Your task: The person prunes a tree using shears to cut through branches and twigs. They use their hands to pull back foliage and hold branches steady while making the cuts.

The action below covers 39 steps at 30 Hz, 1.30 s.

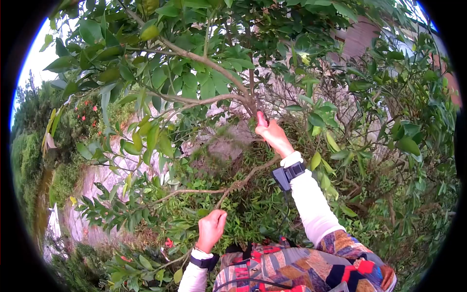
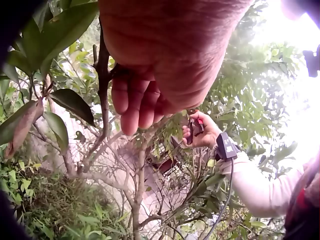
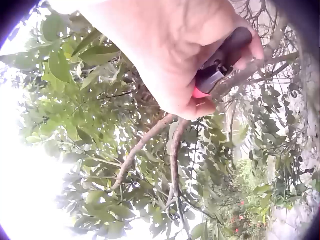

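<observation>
In the head view my right hand grips a red-handled hand tool by the fork of a thick branch. The right wrist view has the tool's black and red body inside the curled fingers of that hand; its working end is hidden. Lower down, my left hand has its fingers curled round a thin branch. That branch runs along the fingertips of the left hand in the left wrist view, partly hidden behind the hand.
Leafy limbs with a green fruit spread over the upper left. A lower bough crosses below the right hand, and dense foliage stands on the right. Red flowers and pale ground show at left. A cable hangs from the right wrist.
</observation>
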Motion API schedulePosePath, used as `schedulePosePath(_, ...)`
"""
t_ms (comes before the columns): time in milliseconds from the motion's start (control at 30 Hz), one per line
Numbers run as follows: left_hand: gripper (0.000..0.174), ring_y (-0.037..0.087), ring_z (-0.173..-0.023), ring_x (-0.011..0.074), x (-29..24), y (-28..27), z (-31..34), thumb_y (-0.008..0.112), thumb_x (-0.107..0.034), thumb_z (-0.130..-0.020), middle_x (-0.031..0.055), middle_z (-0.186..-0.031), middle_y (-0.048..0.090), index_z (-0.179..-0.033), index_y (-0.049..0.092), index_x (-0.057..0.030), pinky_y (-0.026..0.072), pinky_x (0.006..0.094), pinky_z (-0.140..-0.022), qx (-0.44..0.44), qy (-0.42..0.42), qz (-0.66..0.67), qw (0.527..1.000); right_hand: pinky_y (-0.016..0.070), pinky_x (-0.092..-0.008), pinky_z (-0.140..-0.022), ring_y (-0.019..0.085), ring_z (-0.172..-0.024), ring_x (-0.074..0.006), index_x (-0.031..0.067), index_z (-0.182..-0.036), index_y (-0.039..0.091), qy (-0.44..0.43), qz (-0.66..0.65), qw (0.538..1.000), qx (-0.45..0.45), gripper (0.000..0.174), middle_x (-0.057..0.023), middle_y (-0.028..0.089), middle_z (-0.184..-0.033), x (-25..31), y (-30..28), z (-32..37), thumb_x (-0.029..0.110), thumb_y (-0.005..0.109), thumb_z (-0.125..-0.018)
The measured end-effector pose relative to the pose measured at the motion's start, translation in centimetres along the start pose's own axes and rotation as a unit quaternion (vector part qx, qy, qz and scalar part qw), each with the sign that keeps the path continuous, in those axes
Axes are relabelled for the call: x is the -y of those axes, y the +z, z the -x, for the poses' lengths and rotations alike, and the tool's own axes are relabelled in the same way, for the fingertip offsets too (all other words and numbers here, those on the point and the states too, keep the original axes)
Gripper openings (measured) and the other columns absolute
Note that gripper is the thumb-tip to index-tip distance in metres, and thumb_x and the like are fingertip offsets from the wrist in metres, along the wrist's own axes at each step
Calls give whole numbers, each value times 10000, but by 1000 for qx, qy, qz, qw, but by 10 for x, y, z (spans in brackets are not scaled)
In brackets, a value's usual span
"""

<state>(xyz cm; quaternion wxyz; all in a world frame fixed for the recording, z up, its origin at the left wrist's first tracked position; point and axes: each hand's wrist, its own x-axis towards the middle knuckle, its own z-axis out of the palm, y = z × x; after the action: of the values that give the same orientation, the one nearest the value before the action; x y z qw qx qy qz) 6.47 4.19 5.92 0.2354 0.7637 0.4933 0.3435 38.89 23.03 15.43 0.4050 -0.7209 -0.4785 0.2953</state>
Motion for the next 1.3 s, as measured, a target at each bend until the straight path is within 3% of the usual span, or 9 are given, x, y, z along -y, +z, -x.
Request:
schedulePosePath(133,85,721,-751,362,1,1,-1,713,-124,-946,165,-868,726,-947,703,-40,569,405,-654,5,1,-10,1000,509,-419,-907,710,-985,-357,-134,-1213,557,14,-7,998,58,687,-241,719,-1000,17,-10,14,402,677,-802)
schedulePosePath(500,92,715,-749,365,0,4,2,715,-127,-947,162,-864,723,-935,698,-38,566,412,-655,-11,25,-24,999,475,-392,-739,646,-787,-265,-45,-899,618,-30,-105,990,87,493,-130,667,-859,-6,17,-1,432,681,-791)
schedulePosePath(700,90,715,-737,360,-3,6,2,717,-129,-946,160,-861,723,-937,701,-41,564,411,-648,-12,24,-28,999,431,-359,-591,557,-644,-168,39,-837,576,-9,-191,967,166,366,-10,518,-717,-2,6,-1,391,674,-844)
schedulePosePath(900,84,717,-732,353,-1,4,1,717,-124,-945,154,-856,725,-939,699,-42,566,408,-645,-12,37,-29,999,414,-273,-502,462,-545,-81,119,-929,493,20,-269,938,218,191,54,488,-695,-4,-7,-1,241,639,-943)
schedulePosePath(1067,82,715,-730,354,0,3,4,718,-118,-942,156,-858,724,-935,696,-39,567,406,-642,-9,26,-26,999,406,-267,-495,454,-542,-71,127,-887,523,12,-347,911,223,170,58,496,-697,-16,-5,2,238,633,-956)
schedulePosePath(1167,81,714,-729,356,5,6,7,718,-114,-940,161,-854,722,-936,696,-36,566,408,-639,-15,15,-16,1000,367,-268,-496,432,-535,-74,90,-887,585,75,-598,704,375,204,57,473,-689,-30,4,-1,277,601,-965)
schedulePosePath(1200,80,715,-731,357,6,5,7,717,-112,-939,163,-853,721,-937,697,-34,566,407,-641,-13,7,-14,1000,367,-268,-496,432,-535,-74,90,-887,585,76,-598,703,377,204,57,473,-689,-30,2,0,277,601,-965)
schedulePosePath(1267,80,717,-734,358,6,5,6,717,-110,-938,165,-852,721,-938,697,-33,566,407,-643,-11,-1,-10,1000,381,-272,-523,430,-538,-80,79,-921,592,17,-631,632,449,210,48,477,-694,-30,-7,1,283,595,-971)
schedulePosePath(1300,79,718,-738,359,6,5,5,717,-108,-937,167,-853,721,-940,698,-31,567,407,-645,-5,0,-17,1000,410,-281,-552,473,-577,-94,69,-958,599,2,-594,667,451,225,38,496,-726,-23,-14,2,294,592,-976)
